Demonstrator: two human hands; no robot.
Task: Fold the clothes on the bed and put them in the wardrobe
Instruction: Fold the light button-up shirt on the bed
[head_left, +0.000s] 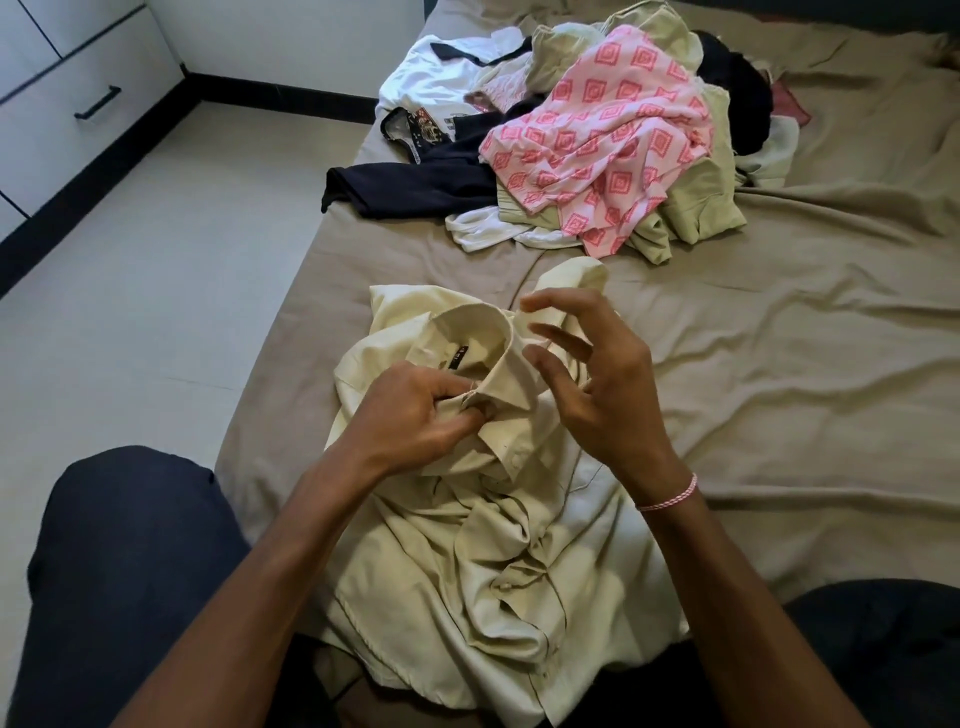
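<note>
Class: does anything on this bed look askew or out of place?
Nothing damaged or spilled. The cream shirt lies crumpled at the near edge of the bed, its collar pinched by the left hand. A navy garment trails from the unfolded pile to the bed's side edge.

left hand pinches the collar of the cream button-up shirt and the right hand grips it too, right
No: the head view shows the right hand gripping nothing, fingers spread over the cream button-up shirt. The left hand does pinch the collar.
</note>
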